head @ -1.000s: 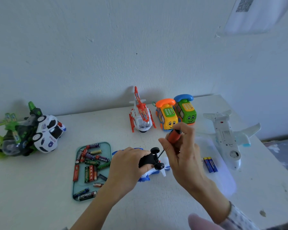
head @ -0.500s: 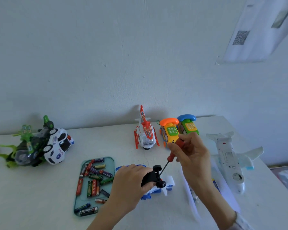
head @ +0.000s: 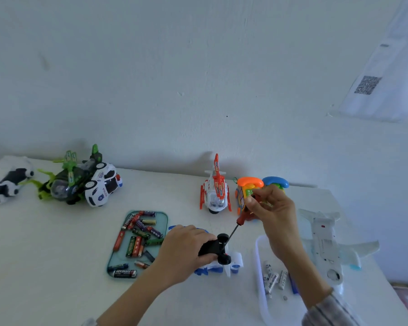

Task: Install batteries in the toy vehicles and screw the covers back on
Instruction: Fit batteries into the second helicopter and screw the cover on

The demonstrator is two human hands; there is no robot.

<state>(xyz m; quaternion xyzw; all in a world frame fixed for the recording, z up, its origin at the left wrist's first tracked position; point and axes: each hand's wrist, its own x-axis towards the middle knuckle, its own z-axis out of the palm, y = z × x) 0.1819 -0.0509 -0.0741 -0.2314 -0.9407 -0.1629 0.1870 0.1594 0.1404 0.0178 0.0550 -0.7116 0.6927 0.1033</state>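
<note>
left hand [head: 183, 251] grips blue toy [head: 222, 264]; right hand [head: 272, 208] holds screwdriver [head: 242, 218]

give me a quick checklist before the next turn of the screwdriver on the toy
1. Left hand grips the toy: ok.
2. Right hand holds the screwdriver handle: ok.
3. Tip seated in the screw: cannot tell, hidden among the black wheels.
4. Cover fully closed: cannot tell.
5. Spare batteries in the tray within reach: ok.
</note>
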